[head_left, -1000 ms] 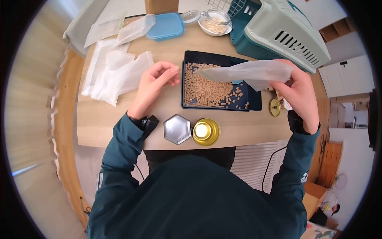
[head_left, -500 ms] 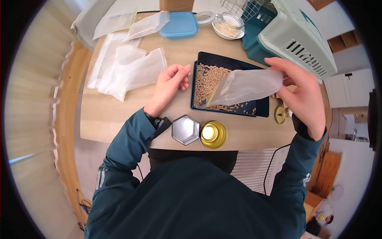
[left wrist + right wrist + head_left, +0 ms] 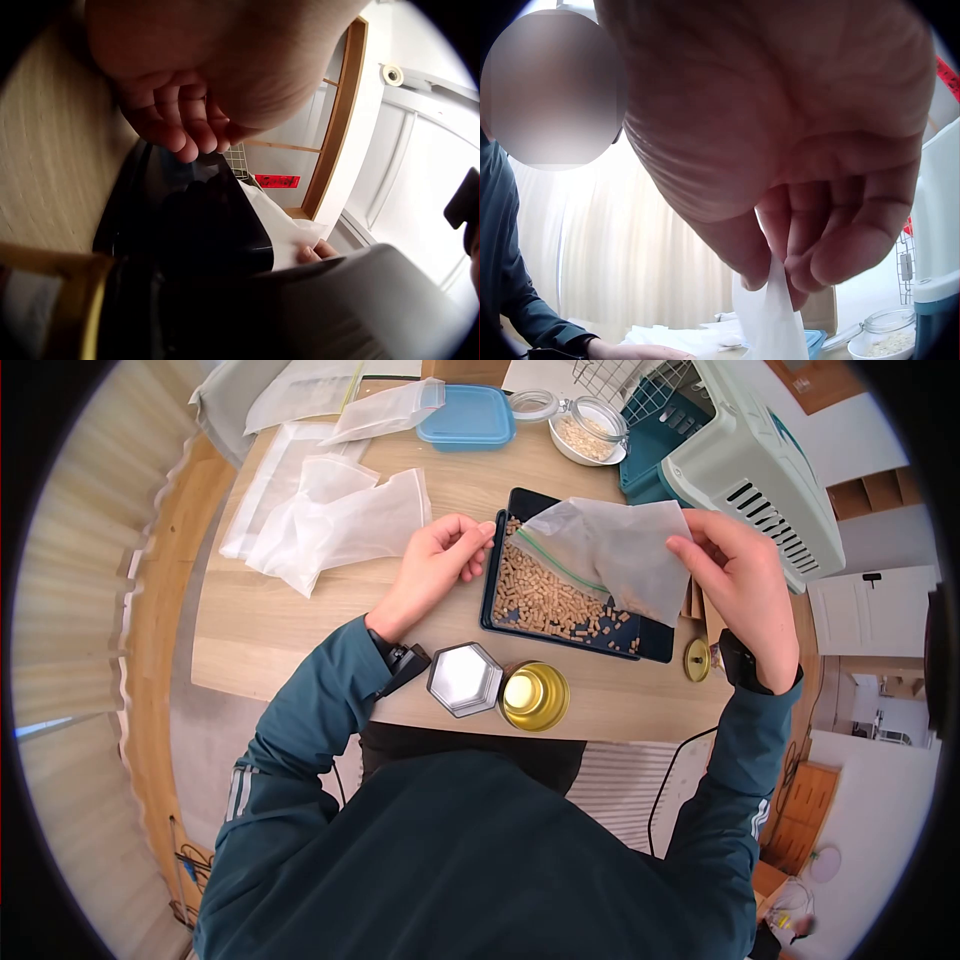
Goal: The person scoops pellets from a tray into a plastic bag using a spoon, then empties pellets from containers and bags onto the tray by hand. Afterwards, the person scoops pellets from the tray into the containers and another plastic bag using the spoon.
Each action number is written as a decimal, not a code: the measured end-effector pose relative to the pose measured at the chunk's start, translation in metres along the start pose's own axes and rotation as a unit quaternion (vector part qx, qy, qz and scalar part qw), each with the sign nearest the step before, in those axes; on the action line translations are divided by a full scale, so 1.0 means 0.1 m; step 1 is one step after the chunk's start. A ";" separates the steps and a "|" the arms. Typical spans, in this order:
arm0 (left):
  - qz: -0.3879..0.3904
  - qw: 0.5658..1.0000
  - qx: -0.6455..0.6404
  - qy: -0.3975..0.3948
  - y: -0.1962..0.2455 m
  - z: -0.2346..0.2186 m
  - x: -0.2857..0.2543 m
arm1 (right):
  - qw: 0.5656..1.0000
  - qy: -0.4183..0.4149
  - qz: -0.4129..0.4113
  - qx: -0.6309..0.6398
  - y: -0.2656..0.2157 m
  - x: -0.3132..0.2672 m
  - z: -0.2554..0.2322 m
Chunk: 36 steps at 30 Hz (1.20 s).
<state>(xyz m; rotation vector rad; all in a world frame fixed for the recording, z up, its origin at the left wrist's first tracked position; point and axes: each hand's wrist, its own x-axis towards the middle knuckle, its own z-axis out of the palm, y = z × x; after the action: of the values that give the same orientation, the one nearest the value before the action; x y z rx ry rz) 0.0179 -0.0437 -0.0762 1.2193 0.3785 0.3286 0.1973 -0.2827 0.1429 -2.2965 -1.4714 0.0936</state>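
Note:
My right hand [image 3: 735,572] pinches a corner of a translucent zip bag [image 3: 620,545], held over the dark blue tray [image 3: 655,643]; in the right wrist view the bag [image 3: 769,322] hangs from the thumb and fingertips. The bag's green-edged mouth slants down to the left above brown pellets [image 3: 535,595], which lie mostly in the tray's left part. My left hand [image 3: 435,570] is at the tray's left rim, fingers loosely curled and holding nothing. In the left wrist view its fingertips are close to the tray [image 3: 202,217]; contact is unclear.
Empty bags [image 3: 335,525] lie at the left. Behind are a blue-lidded box [image 3: 465,417], a bowl of flakes [image 3: 585,442] and a pet carrier [image 3: 760,470]. A hexagonal tin [image 3: 465,680], gold tin [image 3: 535,697] and gold lid [image 3: 697,659] are near the front edge.
The bag has swung from narrow to spread out, its mouth now slanting over the pellets. My right hand still pinches it. The left hand has come closer to the tray's left rim.

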 end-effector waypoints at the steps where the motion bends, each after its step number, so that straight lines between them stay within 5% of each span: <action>1: -0.001 1.000 0.002 -0.002 0.00 0.00 0.00 | 1.000 0.016 -0.018 -0.013 0.04 0.00 -0.01; 8: -0.004 1.000 0.002 -0.006 -0.01 0.00 0.00 | 0.990 0.131 -0.010 0.045 -0.06 0.04 -0.28; 12: 0.002 1.000 0.008 -0.014 -0.01 0.00 0.01 | 0.996 0.056 -0.051 -0.049 -0.07 0.06 -0.23; 20: 0.009 1.000 0.014 -0.011 0.01 0.03 -0.02 | 0.996 0.069 0.028 0.054 -0.06 0.03 -0.31; 25: 0.023 0.999 0.043 -0.015 0.08 0.08 -0.05 | 1.000 -0.014 -0.021 0.000 -0.03 0.06 -0.19; 28: 0.037 0.998 0.059 0.002 0.10 0.08 -0.08 | 0.996 0.043 -0.056 0.057 0.01 0.05 -0.04; 34: 0.042 0.998 0.050 -0.004 0.06 0.06 -0.05 | 0.996 0.013 0.016 0.087 0.29 -0.43 0.24; 36: 0.039 0.998 0.049 -0.002 0.07 0.06 -0.05 | 0.999 0.036 0.029 -0.006 0.40 -0.70 0.42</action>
<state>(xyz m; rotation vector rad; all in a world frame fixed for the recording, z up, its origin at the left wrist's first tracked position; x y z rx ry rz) 0.0154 -0.0485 -0.0670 1.3335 0.3477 0.3775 0.1894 -0.3462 0.0787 -2.3279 -1.3724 0.0174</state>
